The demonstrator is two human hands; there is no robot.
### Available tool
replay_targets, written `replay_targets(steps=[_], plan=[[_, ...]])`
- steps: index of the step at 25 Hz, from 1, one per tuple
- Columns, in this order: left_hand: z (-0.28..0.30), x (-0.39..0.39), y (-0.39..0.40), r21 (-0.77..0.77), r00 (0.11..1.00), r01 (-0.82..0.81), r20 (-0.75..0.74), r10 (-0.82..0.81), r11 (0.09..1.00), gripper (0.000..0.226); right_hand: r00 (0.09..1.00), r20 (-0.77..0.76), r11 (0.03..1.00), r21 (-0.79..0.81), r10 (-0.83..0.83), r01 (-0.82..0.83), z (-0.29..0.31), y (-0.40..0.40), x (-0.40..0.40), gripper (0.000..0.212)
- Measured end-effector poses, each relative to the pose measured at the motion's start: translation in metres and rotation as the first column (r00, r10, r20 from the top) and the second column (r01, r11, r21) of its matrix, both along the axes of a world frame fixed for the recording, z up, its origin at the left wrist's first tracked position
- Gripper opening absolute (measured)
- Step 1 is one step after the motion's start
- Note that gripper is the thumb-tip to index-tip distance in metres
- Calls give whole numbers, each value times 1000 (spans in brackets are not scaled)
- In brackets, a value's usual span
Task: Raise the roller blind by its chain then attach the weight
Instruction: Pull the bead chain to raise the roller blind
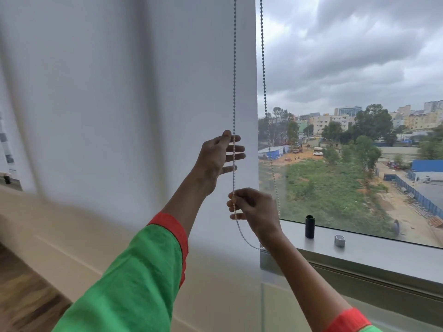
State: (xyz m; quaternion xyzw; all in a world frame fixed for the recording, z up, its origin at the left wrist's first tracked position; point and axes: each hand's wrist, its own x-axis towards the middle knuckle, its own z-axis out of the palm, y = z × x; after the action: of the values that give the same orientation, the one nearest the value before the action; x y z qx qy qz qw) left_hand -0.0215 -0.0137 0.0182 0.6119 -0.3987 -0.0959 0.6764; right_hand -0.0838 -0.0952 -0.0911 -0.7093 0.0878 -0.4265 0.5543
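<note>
Wooden floor [21, 293] lower left, cloudy sky [359, 44]

white blind [124, 104], pale beaded chain [234, 68], green sleeve [134, 279] with red cuff [176, 226].

Blind [124, 104] hangs left of the window [359, 92], chain [234, 68] in front of its right edge with the left hand [217, 156] above the right hand [251, 209], two small parts [310, 226] sitting on the sill [383, 255] at right.

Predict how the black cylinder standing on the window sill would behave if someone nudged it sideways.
The black cylinder stands upright, tall for its narrow base, so it would probably tip easily. Its round body would then likely roll along the smooth sill. It looks like plastic, so probably light, though that is uncertain.
</note>
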Motion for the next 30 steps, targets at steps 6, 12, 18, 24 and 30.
replay_targets(steps=[6,12,18,24,30], plan=[[13,-11,-15,-214,997,66,62,-54,975,29,999,-33,998,-53,32,-33,-7,-19,-14,8],[-4,-20,-15,-355,996,77,77,-53,932,34,985,-17,984,-38,171,-172,-7,-29,-24,4],[-16,-39,-6,-368,989,145,93,-119,919,33,976,142,985,36,163,-170,42,-26,-25,34],[-63,-46,3,-272,988,152,37,-147,950,24,964,266,999,-38,-14,26,117,-4,-31,38],[-85,-38,17,-218,971,239,30,-238,946,25,890,354,951,2,288,-308,140,23,-38,22]])
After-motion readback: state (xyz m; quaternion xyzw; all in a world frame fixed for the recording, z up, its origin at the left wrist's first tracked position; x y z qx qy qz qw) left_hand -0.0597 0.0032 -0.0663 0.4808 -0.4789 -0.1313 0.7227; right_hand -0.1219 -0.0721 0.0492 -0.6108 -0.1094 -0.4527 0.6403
